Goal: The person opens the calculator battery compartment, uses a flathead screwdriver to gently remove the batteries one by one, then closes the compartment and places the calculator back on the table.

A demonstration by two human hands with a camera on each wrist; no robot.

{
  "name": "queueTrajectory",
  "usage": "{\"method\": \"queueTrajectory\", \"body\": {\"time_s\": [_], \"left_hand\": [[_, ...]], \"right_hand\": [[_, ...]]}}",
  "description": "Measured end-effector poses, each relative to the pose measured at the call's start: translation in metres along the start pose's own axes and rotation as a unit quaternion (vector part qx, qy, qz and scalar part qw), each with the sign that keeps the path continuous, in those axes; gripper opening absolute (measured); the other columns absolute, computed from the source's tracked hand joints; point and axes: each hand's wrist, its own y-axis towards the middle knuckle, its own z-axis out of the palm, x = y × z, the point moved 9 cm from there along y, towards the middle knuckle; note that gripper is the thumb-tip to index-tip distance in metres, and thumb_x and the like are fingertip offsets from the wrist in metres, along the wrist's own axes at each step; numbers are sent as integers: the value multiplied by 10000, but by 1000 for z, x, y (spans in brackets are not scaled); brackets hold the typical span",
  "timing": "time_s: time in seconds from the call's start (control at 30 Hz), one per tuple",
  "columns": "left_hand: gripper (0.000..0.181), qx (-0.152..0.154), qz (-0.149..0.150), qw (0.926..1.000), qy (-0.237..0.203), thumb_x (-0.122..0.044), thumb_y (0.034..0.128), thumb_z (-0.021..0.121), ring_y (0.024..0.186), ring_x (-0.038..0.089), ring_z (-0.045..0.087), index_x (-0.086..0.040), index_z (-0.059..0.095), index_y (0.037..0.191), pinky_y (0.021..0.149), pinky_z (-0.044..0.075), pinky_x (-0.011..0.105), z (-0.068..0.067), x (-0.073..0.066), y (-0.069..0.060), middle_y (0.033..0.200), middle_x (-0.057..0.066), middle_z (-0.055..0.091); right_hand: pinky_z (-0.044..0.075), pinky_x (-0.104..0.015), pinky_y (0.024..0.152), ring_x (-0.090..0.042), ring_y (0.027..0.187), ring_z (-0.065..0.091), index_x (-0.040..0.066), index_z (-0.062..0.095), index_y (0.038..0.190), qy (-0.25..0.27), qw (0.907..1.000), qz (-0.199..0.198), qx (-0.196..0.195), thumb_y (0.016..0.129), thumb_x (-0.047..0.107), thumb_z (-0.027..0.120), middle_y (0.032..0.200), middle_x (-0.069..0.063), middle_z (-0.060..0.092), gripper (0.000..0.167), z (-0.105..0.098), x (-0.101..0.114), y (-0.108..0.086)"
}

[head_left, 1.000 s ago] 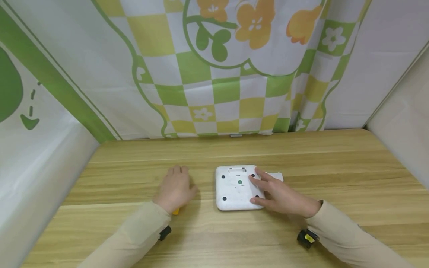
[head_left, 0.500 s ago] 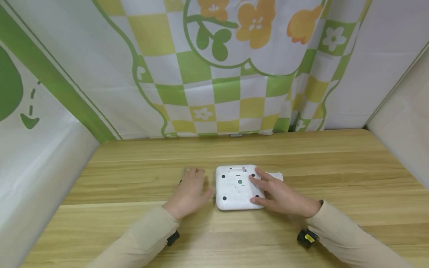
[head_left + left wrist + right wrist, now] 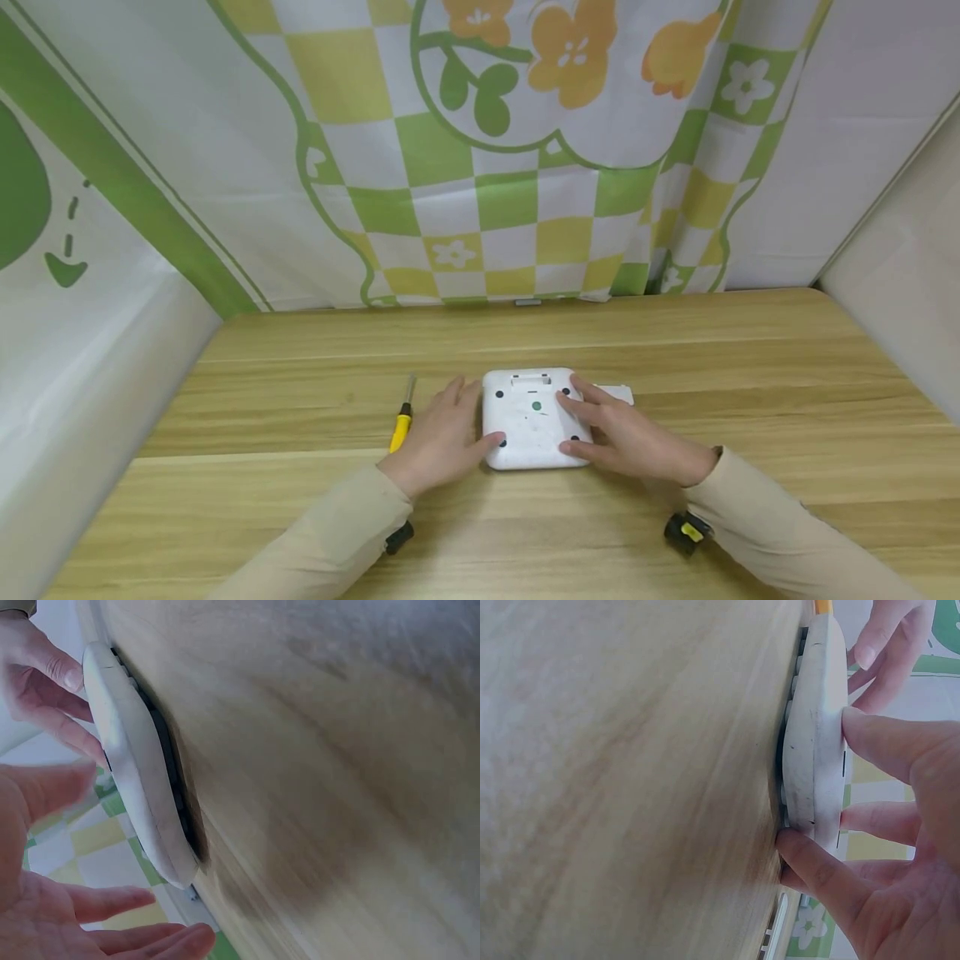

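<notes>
A white square device [image 3: 534, 425] lies face down on the table, its underside with dark round feet and an uncovered compartment at the top. My right hand [image 3: 637, 437] rests on its right side, thumb and fingers spread over the edge; in the right wrist view the fingertips touch the device [image 3: 814, 735]. At its left edge is my left hand [image 3: 442, 437], fingers extended, thumb over the lower left corner. The left wrist view shows a gap between that hand [image 3: 75, 900] and the device [image 3: 131, 757]. Neither hand's fingers curl round it.
A yellow-handled screwdriver [image 3: 402, 427] lies left of the left hand, its handle end hidden behind the hand. A flat white piece [image 3: 618, 393] lies behind the right hand. The patterned curtain [image 3: 502, 208] hangs at the table's back edge.
My left hand has moved right, away from the screwdriver, which has come into view, and up to the device's left edge. My right hand has stayed on the device.
</notes>
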Motion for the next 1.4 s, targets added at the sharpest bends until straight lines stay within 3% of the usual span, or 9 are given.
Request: {"method": "queueTrajectory", "body": {"time_s": [0.17,0.43,1.07,1.4], "left_hand": [[903,229,196,9995,-122,-470,827,703,1400,440,263,-64,269,1508,1086,266,619,6,-4,0,1562,218,207],[888,419,518,9971,-369,-457,814,727,1414,419,242,-108,296,1507,1116,271,555,13,-12,1,1573,223,161],[869,440,493,9958,-634,-407,814,742,1378,462,285,-46,324,1485,1102,291,560,20,-14,1,1559,280,125],[863,379,349,9953,-820,-343,785,781,1370,457,307,-2,359,1457,1103,305,539,19,-16,2,1549,295,143]], "right_hand": [[439,-495,990,-445,1311,408,-46,461,1378,37,10000,9,42,896,270,676,1474,-339,296,616,0,1,1],[450,-488,978,-450,1296,423,-62,464,1370,26,10000,-72,60,894,258,678,1458,-360,304,612,-1,2,2],[476,-475,949,-434,1244,488,-40,502,1351,159,9997,-21,-162,862,261,714,1443,-338,355,612,-3,-2,2],[435,-550,977,-443,1244,481,-33,530,1329,102,9997,-146,-172,848,248,727,1413,-310,416,591,-9,-3,3]]}}
